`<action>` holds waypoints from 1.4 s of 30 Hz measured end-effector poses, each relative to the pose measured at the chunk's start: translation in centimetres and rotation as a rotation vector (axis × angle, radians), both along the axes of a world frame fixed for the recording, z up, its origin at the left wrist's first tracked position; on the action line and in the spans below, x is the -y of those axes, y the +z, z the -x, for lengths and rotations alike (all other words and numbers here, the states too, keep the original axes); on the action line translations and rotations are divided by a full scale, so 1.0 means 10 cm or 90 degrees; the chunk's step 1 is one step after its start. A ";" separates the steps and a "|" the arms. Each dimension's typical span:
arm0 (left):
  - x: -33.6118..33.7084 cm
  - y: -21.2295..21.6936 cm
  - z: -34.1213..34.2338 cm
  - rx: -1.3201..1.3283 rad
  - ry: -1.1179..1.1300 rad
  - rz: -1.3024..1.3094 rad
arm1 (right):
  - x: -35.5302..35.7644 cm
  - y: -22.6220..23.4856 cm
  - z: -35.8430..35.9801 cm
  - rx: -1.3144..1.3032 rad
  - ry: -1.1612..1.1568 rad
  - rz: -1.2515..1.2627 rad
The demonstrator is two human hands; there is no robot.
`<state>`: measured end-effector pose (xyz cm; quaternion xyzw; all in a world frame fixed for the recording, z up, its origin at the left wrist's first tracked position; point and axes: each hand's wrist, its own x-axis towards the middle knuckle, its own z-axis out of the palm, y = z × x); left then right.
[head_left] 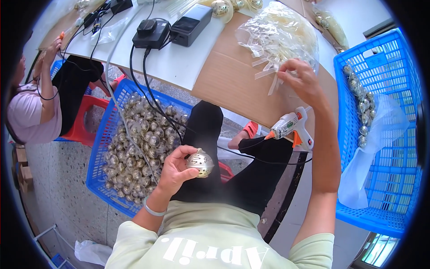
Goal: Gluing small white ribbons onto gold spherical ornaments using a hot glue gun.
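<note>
"Where was the gold ball ornament [200, 164]?"

"In the left hand [174, 168], thumb and fingers closed on its sides, near the blue basket [96, 172]."

"And the right hand [301, 80]?"

"By the translucent strips [282, 45], thumb and forefinger nearly together; I couldn't tell whether they held one."

"The hot glue gun [287, 126]?"

"At the table's [219, 85] near edge."

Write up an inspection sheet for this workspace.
Surface: brown cardboard on a white table.
Job's things: patterned gold ball; pale strips with a clear bag; glue gun near the table's edge.
Clutter: black device beside a dark box.
Hands: left hand grips the ball; right hand is at the strips, contact unclear.
Cables: black cables run off the table, over a blue basket of balls.
Surroundings: blue crate at right; co-worker at left.
</note>
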<state>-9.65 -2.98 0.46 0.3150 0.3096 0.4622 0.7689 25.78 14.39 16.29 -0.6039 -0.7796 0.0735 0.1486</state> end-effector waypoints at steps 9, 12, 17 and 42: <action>-0.08 0.06 -0.10 0.074 -0.075 -0.118 | 0.98 0.47 0.43 -0.270 -0.008 -0.119; -0.13 0.03 -0.24 0.078 -0.125 -0.127 | 1.53 0.40 0.67 -0.304 0.024 -0.043; -0.07 -0.01 -0.34 0.036 -0.172 -0.219 | 1.87 -0.04 0.99 -0.258 0.177 0.068; -0.08 -0.16 -0.45 -0.019 -0.176 -0.290 | 1.92 -0.50 1.05 -0.148 0.126 -0.006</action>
